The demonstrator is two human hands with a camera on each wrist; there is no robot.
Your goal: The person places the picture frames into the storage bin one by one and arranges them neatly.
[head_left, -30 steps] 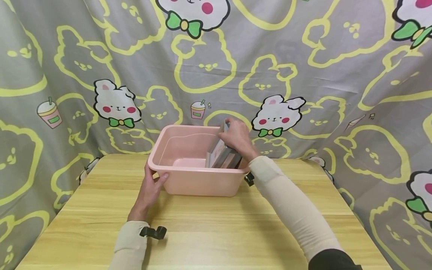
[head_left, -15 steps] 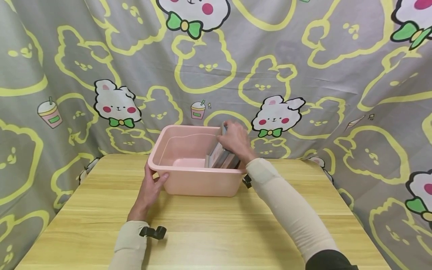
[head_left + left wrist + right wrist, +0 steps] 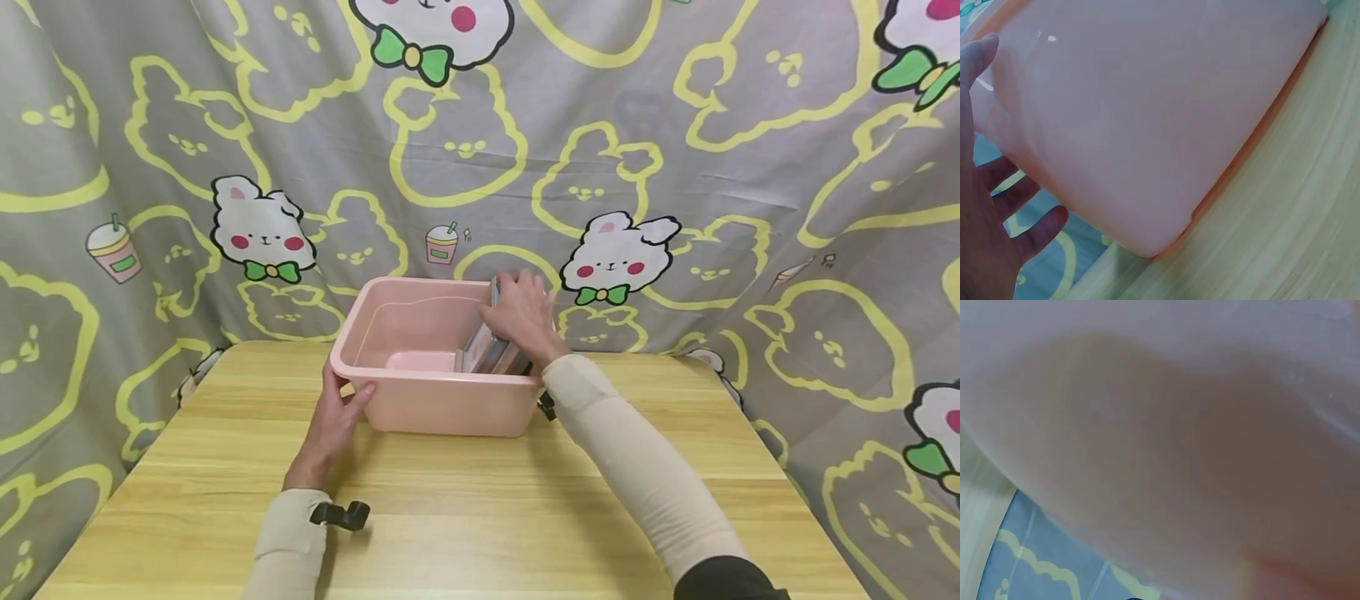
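A pink plastic basin (image 3: 442,404) stands on the table in the head view. At its near left corner my left hand (image 3: 333,425) holds it, thumb on the front wall below the rim and fingers along the left side. The left wrist view shows this hand (image 3: 988,206) beside the basin wall (image 3: 1129,119). Several flat, book-like items (image 3: 483,350) stand tilted in the basin's right part. My right hand (image 3: 521,312) reaches over them and grips their top edge, thumb on the left side. That hand covers much of them. The right wrist view is a close blur of the basin wall (image 3: 1147,456).
The wooden table (image 3: 450,517) runs around the basin to a grey curtain (image 3: 465,175) with rabbit drawings close behind it. Black wrist mounts (image 3: 341,516) sit on both sleeves. The basin's left part shows bare floor (image 3: 420,361).
My right hand has shifted slightly left over the book-like items, and its fingers have spread a little to the right. My left hand and the basin stay put.
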